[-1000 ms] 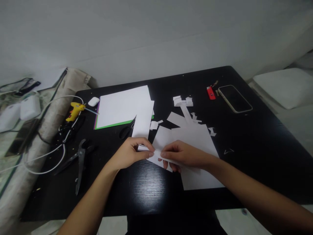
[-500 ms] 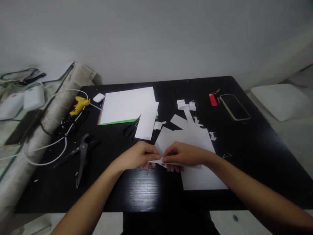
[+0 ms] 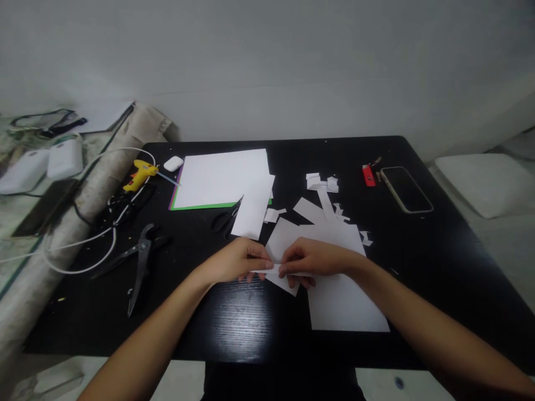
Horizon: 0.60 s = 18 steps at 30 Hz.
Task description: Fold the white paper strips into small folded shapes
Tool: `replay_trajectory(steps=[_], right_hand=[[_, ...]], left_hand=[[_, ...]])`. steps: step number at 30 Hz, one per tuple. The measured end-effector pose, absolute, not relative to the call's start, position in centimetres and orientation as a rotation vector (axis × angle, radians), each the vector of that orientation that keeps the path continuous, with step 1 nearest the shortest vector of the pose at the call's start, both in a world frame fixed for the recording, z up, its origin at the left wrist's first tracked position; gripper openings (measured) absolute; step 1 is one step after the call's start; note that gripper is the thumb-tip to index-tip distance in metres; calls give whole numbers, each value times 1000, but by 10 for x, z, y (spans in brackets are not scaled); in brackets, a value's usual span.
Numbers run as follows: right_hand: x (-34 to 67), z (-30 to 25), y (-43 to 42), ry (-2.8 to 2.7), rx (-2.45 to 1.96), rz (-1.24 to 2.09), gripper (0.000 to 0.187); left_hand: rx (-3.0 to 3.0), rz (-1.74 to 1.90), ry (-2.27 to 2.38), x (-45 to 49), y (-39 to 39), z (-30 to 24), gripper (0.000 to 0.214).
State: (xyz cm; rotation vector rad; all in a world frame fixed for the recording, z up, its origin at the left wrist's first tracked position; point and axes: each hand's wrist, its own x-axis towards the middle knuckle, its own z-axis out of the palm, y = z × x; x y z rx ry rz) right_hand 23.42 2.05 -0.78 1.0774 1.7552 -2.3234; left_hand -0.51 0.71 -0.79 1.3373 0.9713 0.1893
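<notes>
Between both hands a narrow strip of white paper is pinched, its long side running left to right. My left hand is closed on its left part, thumb on top and fingers beneath. My right hand grips it in the same way just to the right, the two thumbs a short gap apart. Under the right hand and forearm lies a white paper sheet on the black table. A smaller piece of white paper pokes out behind the hands. The strip's right part is largely hidden by the right hand.
Beyond the hands are a cut paper piece over dark-handled scissors, a paper stack and folded paper scraps. Pliers and a yellow glue gun lie left; a red lighter and phone right.
The strip now lies more level between my hands, and its fold looks narrower. Both hands keep their pinch with only small finger shifts. The camera view has tilted slightly.
</notes>
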Motion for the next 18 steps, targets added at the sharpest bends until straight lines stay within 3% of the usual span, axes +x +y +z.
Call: replay_trajectory(steps=[13,18], right_hand=[[236,-6,27,1759,951,-2303,47],[236,-8,29,1715,929,-2335,42]], left_hand=[[1285,153,913,-9,9,-8,22],[1253,150,873,-10,9,-9,23]])
